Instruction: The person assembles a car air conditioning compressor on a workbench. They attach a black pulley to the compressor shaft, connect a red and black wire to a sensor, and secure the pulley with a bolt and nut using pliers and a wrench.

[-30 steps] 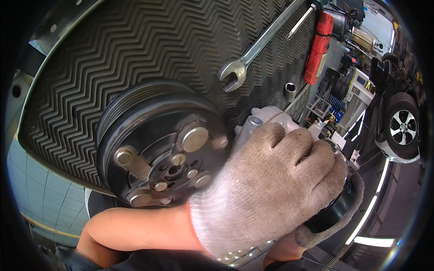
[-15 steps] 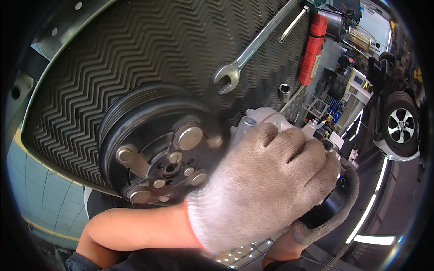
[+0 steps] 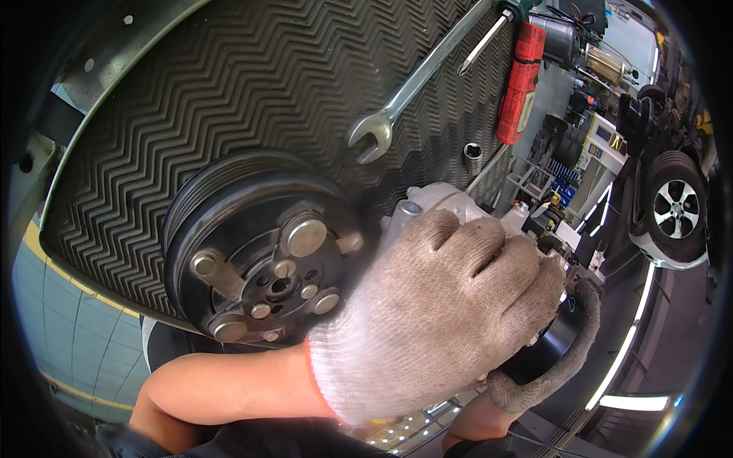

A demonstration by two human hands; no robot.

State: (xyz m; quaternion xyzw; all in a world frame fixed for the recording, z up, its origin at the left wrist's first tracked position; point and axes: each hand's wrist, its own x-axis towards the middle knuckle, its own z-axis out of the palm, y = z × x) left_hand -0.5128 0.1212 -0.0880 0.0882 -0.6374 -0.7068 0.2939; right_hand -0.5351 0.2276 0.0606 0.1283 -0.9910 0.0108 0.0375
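My left hand (image 3: 443, 320), in a greyish knitted glove, is closed with its knuckles up beside a silver metal casting (image 3: 450, 200). Its fingertips, and whatever they grip, are hidden. Lower right, my right hand (image 3: 527, 391), also gloved, curls a finger around a glossy black round part (image 3: 553, 347); most of this hand lies behind the left one. Left of my hands a black grooved pulley (image 3: 221, 252) rests on a ribbed mat, its hub facing me with several rounded rivets. I cannot tell whether the pulley, casting and black part are joined.
On the dark ribbed mat (image 3: 229, 76) lie an open-end wrench (image 3: 378, 130), a screwdriver (image 3: 485, 46), a red-handled tool (image 3: 521, 84) and a metal socket (image 3: 473, 157). A raised lip edges the mat at left. Farther right stands a vehicle with its wheel (image 3: 677, 206) showing.
The whole view has shifted slightly, so the pulley, wrench and left hand all sit a little farther left. Both hands keep the same grip.
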